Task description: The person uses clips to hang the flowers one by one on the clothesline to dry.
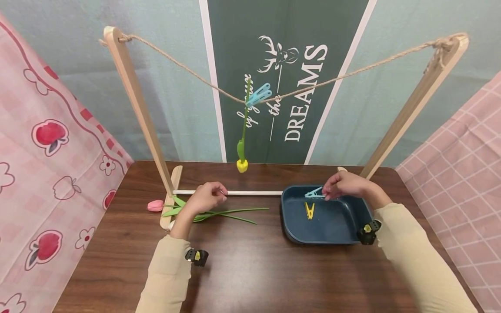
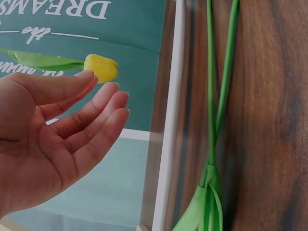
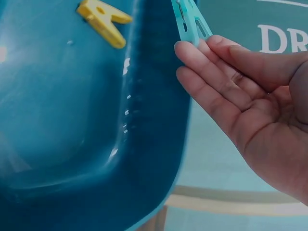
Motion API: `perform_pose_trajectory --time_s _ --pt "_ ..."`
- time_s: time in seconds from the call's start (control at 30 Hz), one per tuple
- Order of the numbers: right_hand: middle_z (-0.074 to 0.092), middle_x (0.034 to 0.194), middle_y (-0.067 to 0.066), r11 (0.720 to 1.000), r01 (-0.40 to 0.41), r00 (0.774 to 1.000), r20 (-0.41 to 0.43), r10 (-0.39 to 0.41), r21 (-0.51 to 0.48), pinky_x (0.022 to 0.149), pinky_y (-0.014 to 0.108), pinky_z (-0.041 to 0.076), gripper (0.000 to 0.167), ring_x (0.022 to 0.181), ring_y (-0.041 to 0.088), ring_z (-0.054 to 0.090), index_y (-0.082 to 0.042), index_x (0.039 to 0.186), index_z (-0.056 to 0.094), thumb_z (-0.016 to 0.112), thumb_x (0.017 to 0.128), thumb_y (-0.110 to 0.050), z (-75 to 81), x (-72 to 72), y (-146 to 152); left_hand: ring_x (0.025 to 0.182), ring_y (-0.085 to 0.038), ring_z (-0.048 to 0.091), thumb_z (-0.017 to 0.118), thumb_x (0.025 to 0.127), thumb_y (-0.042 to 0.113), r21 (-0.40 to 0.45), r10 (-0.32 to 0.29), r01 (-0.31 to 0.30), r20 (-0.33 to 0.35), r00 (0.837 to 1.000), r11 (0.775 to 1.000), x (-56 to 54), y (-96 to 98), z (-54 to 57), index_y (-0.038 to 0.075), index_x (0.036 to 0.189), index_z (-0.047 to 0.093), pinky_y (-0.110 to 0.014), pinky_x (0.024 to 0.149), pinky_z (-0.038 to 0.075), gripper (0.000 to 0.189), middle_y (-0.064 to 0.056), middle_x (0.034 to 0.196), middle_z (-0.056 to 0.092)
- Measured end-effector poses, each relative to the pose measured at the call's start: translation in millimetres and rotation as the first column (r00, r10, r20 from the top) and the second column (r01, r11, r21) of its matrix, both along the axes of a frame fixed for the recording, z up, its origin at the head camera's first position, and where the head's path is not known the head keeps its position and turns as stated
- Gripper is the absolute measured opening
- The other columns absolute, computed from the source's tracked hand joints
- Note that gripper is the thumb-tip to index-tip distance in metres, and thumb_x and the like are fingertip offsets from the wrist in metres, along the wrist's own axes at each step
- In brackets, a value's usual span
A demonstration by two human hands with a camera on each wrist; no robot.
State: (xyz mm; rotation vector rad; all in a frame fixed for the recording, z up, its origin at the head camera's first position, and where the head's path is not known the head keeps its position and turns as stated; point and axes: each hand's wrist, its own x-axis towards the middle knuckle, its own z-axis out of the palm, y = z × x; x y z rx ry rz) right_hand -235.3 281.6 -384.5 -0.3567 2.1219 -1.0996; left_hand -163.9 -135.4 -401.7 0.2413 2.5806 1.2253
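Observation:
My right hand (image 1: 344, 184) pinches a light blue clothespin (image 1: 314, 193) between thumb and fingertips, over the far side of the dark blue basin (image 1: 287, 226). Inside that basin lies a yellow clothespin (image 1: 309, 211). My left hand (image 1: 205, 198) hovers above the white rod with its fingers loosely bent and nothing in them. Under the left wrist are artificial tulips with green stems (image 2: 224, 86) and a pink bloom (image 1: 155, 205). A yellow tulip (image 1: 242, 165) hangs head down from the sagging rope (image 1: 188, 69), clipped there by another light blue clothespin (image 1: 259, 94).
Two slanted wooden posts (image 1: 135, 104) carry the rope, and the white rod (image 1: 254, 193) runs low between them. The brown wooden table (image 1: 250, 278) meets a green printed curtain (image 1: 274, 26) at the back. Pink cloths (image 1: 47, 174) stand at both sides.

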Motion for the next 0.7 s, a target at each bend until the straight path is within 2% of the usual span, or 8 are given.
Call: perform_pose_trajectory --time_s 0.17,0.37,0.7 --pt "0.063 0.091 0.023 0.999 -0.023 1.0 -0.006 0.023 -0.031 0.079 0.042 0.049 0.02 0.085 0.035 0.062 0.018 0.099 0.059 0.049 0.088 0.004 9.1 -0.7 -11.1 0.06 -0.012 0.052 0.061 0.084 0.004 0.012 -0.019 0.019 -0.016 1.0 1.0 -1.2 6.3 4.9 0.001 0.089 0.062 -0.025 0.055 0.044 0.005 -0.003 0.072 0.059" --pt "0.062 0.093 0.025 0.997 -0.06 0.998 -0.019 0.059 -0.046 0.082 0.044 0.048 0.019 0.086 0.035 0.062 0.017 0.1 0.059 0.05 0.088 0.004 21.0 1.1 -27.3 0.059 -0.011 0.053 0.061 0.084 0.003 0.018 -0.053 0.054 -0.032 0.998 0.998 -1.4 19.1 11.1 0.0 0.087 0.062 -0.024 0.056 0.045 0.004 -0.003 0.071 0.06" --pt "0.061 0.095 0.027 0.985 -0.121 0.992 -0.037 0.118 -0.121 0.083 0.04 0.048 0.019 0.088 0.033 0.062 0.015 0.1 0.059 0.05 0.089 0.004 29.3 3.0 -56.1 0.059 -0.01 0.053 0.061 0.084 0.005 0.019 -0.11 0.111 -0.041 0.993 0.994 -4.4 46.8 9.8 0.002 0.088 0.063 -0.023 0.056 0.044 0.005 -0.001 0.07 0.059"
